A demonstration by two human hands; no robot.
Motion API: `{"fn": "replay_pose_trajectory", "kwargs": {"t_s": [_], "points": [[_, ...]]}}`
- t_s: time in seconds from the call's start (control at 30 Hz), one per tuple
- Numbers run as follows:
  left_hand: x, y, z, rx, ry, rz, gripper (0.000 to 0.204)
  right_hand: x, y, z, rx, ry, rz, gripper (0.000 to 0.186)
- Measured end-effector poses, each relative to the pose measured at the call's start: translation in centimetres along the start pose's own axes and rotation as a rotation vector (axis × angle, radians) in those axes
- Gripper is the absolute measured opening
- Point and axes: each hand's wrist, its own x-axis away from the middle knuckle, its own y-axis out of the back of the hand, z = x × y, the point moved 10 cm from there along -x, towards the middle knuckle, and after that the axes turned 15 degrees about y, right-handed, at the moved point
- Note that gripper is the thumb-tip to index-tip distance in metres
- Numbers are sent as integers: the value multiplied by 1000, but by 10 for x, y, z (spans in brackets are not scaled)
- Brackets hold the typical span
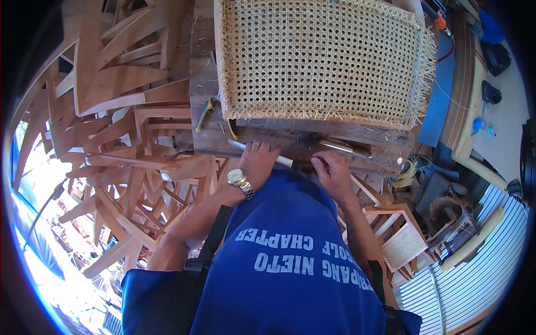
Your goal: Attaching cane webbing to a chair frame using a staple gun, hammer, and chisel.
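My left hand [257,164], with a ring and watch, has its fingers closed over a slim white rod [283,161] at the workbench's front edge. My right hand [330,170] is curled, thumb near forefinger; whether it holds anything small is unclear. Just beyond it lies a long metal tool [338,147]. A woven cane panel [318,61] with frayed edges rests on a wooden frame across the workbench [268,133]. Yellow-and-black pliers [204,114] lie beside the panel's lower-left corner, partly hidden under it.
Stacked wooden chair frames [117,167] crowd the left. At the right are a blue board [437,100], long planks [458,84], a plastic bottle [487,128], a caned chair [402,240] and a dark machine [452,218]. Corrugated sheeting [463,279] shows at lower right.
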Motion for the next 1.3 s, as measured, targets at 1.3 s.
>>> {"fn": "replay_pose_trajectory", "kwargs": {"t_s": [1.3], "points": [[-37, -2, -24, 1610, 516, 562, 31, -72, 37, 52, -82, -81, -278, 16]]}}
